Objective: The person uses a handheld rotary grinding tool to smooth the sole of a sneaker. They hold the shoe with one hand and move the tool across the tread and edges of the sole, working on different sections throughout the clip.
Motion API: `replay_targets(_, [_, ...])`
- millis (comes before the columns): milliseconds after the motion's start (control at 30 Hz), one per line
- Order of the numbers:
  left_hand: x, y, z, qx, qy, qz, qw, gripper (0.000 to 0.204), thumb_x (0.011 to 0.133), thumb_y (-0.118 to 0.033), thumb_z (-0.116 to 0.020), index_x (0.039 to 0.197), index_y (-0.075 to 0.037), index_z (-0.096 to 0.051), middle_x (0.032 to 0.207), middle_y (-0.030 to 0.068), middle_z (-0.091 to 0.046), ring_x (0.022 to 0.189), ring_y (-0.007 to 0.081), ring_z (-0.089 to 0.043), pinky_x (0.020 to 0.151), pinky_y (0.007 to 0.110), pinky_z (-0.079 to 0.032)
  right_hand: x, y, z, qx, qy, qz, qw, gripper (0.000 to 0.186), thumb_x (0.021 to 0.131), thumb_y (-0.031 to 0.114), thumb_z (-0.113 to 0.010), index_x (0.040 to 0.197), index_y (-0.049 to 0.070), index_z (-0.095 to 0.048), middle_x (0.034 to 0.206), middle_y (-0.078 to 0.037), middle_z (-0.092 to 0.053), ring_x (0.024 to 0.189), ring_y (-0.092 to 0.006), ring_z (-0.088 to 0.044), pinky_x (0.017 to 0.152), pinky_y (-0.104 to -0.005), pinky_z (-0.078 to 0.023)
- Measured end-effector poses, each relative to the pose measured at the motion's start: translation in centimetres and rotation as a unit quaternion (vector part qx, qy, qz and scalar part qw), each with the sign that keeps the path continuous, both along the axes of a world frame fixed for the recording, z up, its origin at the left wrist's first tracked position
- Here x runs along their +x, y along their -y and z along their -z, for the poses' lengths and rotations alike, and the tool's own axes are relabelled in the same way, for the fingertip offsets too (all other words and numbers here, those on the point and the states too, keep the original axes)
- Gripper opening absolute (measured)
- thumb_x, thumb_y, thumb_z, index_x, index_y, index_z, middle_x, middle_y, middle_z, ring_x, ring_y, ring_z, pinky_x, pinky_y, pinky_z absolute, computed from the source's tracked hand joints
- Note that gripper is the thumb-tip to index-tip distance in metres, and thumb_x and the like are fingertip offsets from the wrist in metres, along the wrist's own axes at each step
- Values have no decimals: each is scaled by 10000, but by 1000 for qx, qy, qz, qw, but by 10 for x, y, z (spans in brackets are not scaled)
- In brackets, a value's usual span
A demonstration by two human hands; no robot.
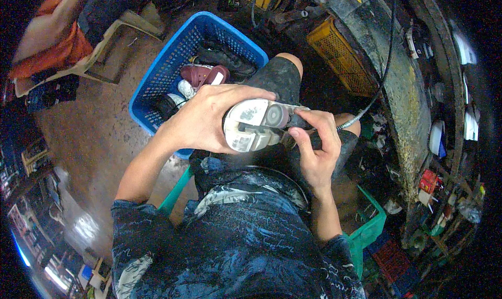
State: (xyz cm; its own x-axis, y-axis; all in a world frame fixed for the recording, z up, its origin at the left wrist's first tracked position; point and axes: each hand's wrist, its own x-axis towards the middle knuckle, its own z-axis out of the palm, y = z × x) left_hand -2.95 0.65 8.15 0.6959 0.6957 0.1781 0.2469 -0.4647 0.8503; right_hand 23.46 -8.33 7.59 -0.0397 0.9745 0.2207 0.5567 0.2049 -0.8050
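Note:
My left hand (201, 116) is wrapped round a shoe (246, 112), its pale, dusty white sole turned up. Deep grooves cross the sole. In my right hand (321, 150) is a small hand-held grinder (299, 122), its dark body pinched between thumb and fingers. The tool's round sanding wheel (276, 115) lies against the middle part of the sole or just over it; I cannot tell which. A hose or cable (361, 114) leads from the tool to the upper right. The underside of the shoe is hidden by my left hand.
A blue plastic basket (140, 92) stands beyond my left hand, holding a maroon shoe (205, 75) and a black shoe (230, 61). A yellow crate (340, 56) leans at the right, beside a worn bench edge (389, 58). Another person's arm (49, 43) shows at upper left.

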Motion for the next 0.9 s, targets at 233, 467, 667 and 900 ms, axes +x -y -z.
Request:
replay_targets(233, [-1, 0, 2, -12, 3, 0, 1000, 839, 626, -238, -977, 1390, -52, -683, 1319, 166, -759, 1180, 354, -754, 1034, 444, -593, 2, 7, -2, -8, -9, -2, 1000, 298, 856, 80, -845, 1140, 20, -781, 1097, -135, -770, 1043, -324, -697, 947, -423, -522])
replay_targets(467, [-2, 1, 6, -6, -17, -6, 1000, 940, 552, -322, -956, 1424, -87, -695, 1390, 111, -750, 1198, 314, -757, 1045, 420, -590, 2, 0, 1, 1, -15, 3, 1000, 288, 886, 42, -803, 1161, -29, -755, 1135, -154, -752, 1056, -285, -685, 947, -381, -529])
replay_targets(667, [-1, 2, 7, -18, -22, -16, 999, 932, 558, -335, -953, 1425, -107, -700, 1353, 107, -766, 1150, 312, -772, 1009, 420, -602, 2, 7, 0, -3, 5, -23, 1000, 286, 882, 47, -812, 1155, -22, -762, 1127, -151, -756, 1049, -292, -683, 950, -381, -527])
replay_targets(900, [-3, -1, 12, -11, -17, -11, 1000, 940, 551, -345, -965, 1414, -90, -694, 1350, 114, -761, 1174, 305, -762, 1042, 418, -589, 4, 11, 0, -21, -7, 22, 1000, 317, 847, 99, -853, 1150, 31, -789, 1078, -138, -758, 1028, -323, -690, 937, -417, -522])
